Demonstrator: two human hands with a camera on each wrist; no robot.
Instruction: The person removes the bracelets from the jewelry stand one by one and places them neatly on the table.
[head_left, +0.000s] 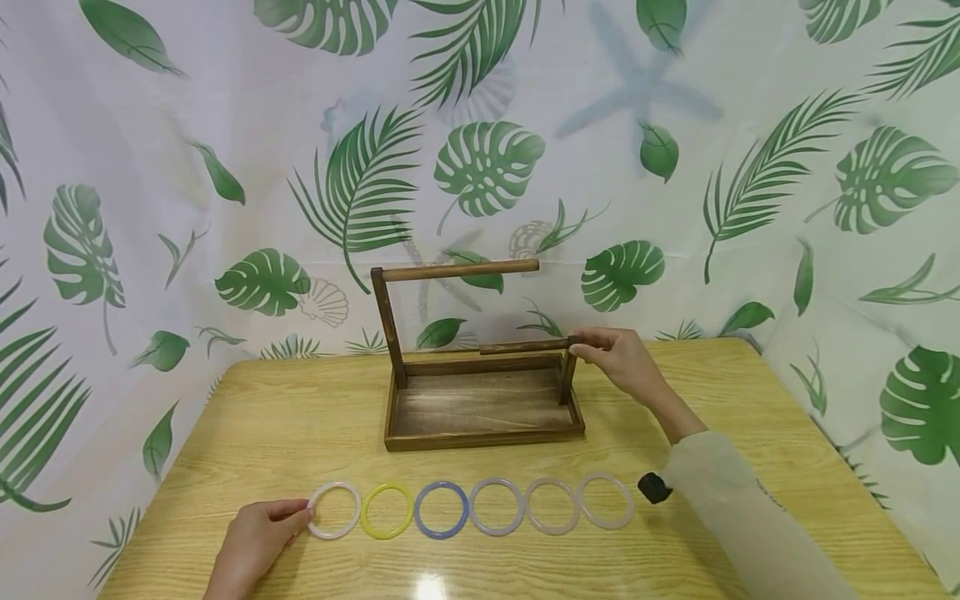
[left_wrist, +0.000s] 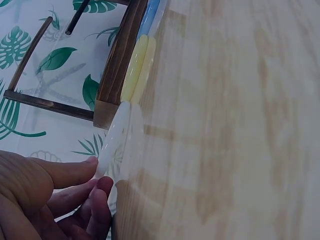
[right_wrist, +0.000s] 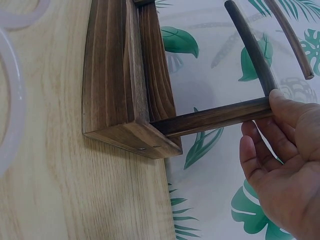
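Note:
A row of thin bangles lies across the wooden table. At its left end, my left hand (head_left: 255, 537) pinches the white bangle (left_wrist: 114, 132) between thumb and fingers at the outer edge. Beside it lie a yellow bangle (head_left: 387, 537) and a blue bangle (head_left: 442, 536), then several pale ones toward the right. Behind the row is a dark wooden stand (head_left: 483, 441) with a shallow tray base. My right hand (head_left: 622, 362) holds the top of its short right post (right_wrist: 215, 116), thumb over the corner where a bar (right_wrist: 250, 47) joins.
A taller post (head_left: 388, 329) rises from the stand's left side, with a long bar (head_left: 465, 271) reaching right. A small black object (head_left: 654, 488) shows beside the right sleeve. A leaf-patterned cloth (head_left: 480, 167) hangs behind the table (head_left: 300, 433).

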